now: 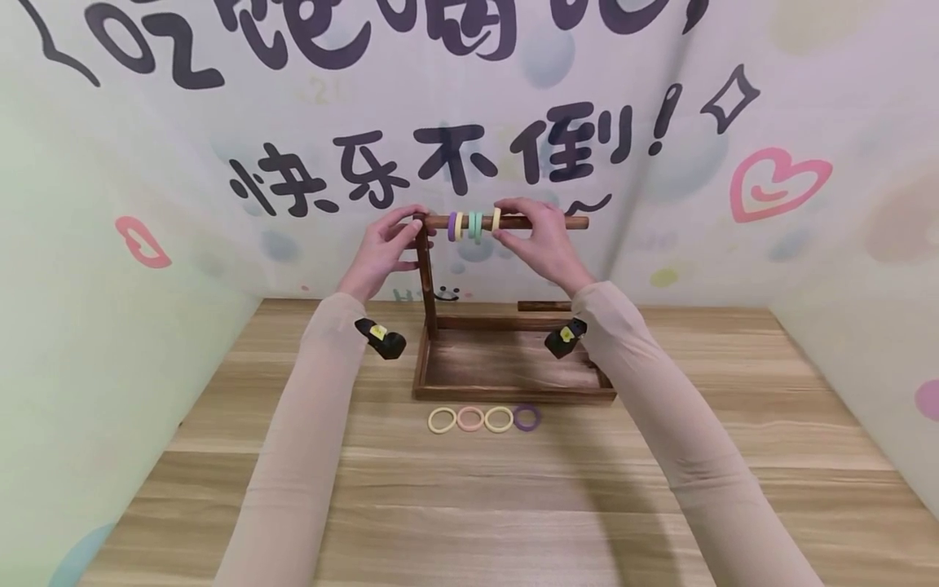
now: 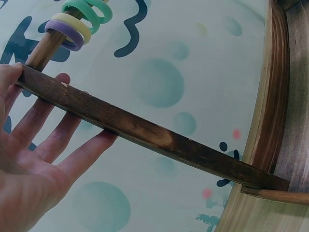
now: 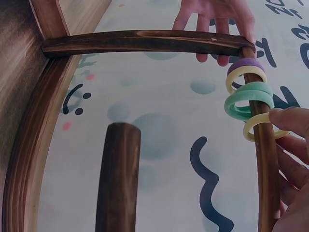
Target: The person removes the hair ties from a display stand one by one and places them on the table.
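Note:
My left hand (image 1: 376, 251) holds the top corner of a dark wooden stand, thumb in front and fingers behind its upright post (image 2: 145, 130). From that corner a round wooden bar (image 1: 576, 222) runs out to the right. Strung along it are a purple ring (image 2: 72, 42), a yellow ring (image 1: 459, 227) and two mint-green rings (image 3: 237, 105). Farther out, my right hand (image 1: 544, 243) pinches another yellow ring (image 3: 249, 129) between thumb and fingers; the bar passes through this ring, apart from the green pair.
The stand's tray base (image 1: 513, 395) rests on the wood-grain table (image 1: 469, 505). A shorter, lower wooden bar (image 1: 543, 306) shows behind it. In front lie a row of flat rings: yellow (image 1: 442, 432), pink (image 1: 470, 430), yellow (image 1: 499, 431) and purple (image 1: 526, 430). A printed wall sheet (image 1: 308, 106) hangs behind.

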`<state>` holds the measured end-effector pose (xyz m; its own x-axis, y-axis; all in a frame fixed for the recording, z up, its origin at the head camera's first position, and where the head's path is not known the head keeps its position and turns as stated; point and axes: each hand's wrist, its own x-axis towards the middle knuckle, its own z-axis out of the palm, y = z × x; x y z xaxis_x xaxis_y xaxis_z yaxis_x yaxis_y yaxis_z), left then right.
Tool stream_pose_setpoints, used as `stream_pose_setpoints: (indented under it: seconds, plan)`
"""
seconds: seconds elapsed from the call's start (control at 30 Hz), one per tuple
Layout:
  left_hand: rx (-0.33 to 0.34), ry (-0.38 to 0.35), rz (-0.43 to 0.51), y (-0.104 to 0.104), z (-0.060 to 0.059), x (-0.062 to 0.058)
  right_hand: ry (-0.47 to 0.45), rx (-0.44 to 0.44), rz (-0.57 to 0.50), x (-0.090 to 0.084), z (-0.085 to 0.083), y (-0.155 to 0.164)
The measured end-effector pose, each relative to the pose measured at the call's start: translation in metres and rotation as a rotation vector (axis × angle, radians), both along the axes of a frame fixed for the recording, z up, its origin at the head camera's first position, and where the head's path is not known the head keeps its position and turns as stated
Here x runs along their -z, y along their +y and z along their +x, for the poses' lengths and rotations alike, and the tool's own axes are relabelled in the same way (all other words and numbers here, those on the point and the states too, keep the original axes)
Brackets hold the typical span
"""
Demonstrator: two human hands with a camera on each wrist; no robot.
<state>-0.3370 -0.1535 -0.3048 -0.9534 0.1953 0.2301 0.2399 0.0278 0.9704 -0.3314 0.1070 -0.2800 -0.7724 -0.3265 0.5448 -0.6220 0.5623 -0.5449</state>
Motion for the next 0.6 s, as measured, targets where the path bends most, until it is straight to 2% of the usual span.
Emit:
stream_pose_setpoints:
  seconds: [0.27,0.6]
  plan:
    - [-0.002,-0.001,-0.007,0.000,0.001,0.000,-0.023,0.013,-0.029,0.001,0.002,0.009]
    - [-0.019,0.002,-0.010,0.000,0.000,0.001,0.002,0.012,-0.035,0.001,0.001,0.019]
